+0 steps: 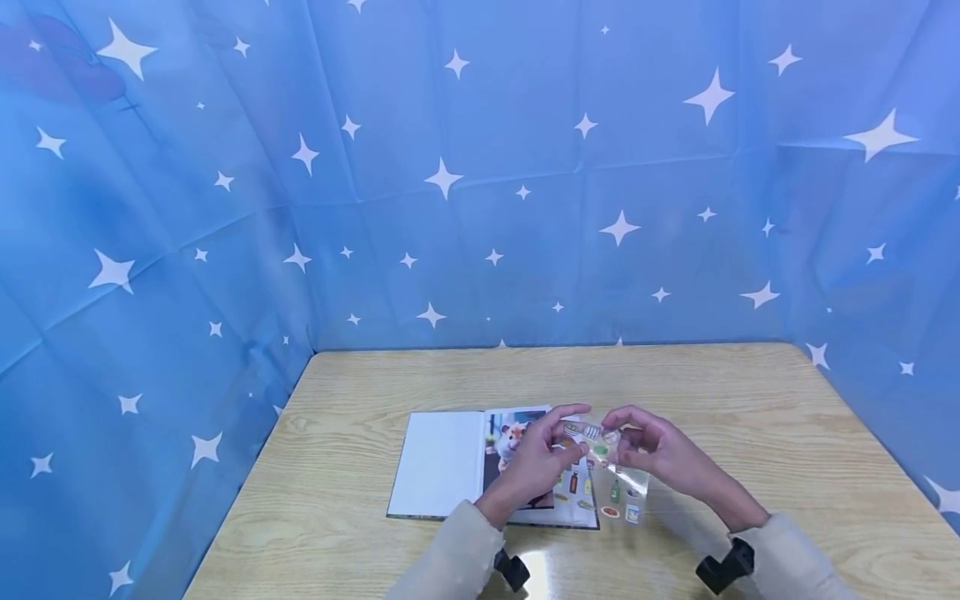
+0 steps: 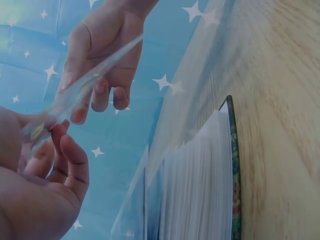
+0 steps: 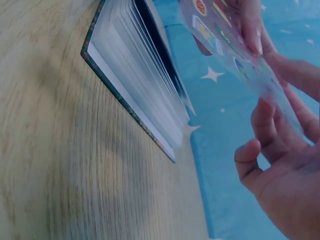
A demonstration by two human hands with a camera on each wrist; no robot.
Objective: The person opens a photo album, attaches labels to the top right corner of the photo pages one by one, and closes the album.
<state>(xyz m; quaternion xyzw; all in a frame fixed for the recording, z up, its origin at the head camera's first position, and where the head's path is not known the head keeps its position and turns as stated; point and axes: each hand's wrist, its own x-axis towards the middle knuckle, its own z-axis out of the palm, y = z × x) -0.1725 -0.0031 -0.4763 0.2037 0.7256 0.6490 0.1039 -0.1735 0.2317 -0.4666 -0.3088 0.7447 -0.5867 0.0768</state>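
Note:
A clear sticker sheet [image 1: 615, 492] with small food and bottle pictures hangs tilted between both hands. My left hand [image 1: 536, 458] pinches it near its top left, thumb in front and fingers behind. My right hand [image 1: 667, 454] grips the upper right side with bent fingers. In the right wrist view, the sheet [image 3: 235, 55] slants across between the two hands, its stickers facing the camera. Under and left of it lies an open hardcover album [image 1: 438, 462]. A hamster picture [image 1: 510, 442] shows on its right side, partly hidden by my left hand.
The album's thick stack of pages [image 3: 135, 60] stands above the wooden table [image 1: 360, 383]. A blue curtain with white stars [image 1: 480, 250] closes off the back and sides. Black wrist straps [image 1: 512, 571] sit over both light sleeves.

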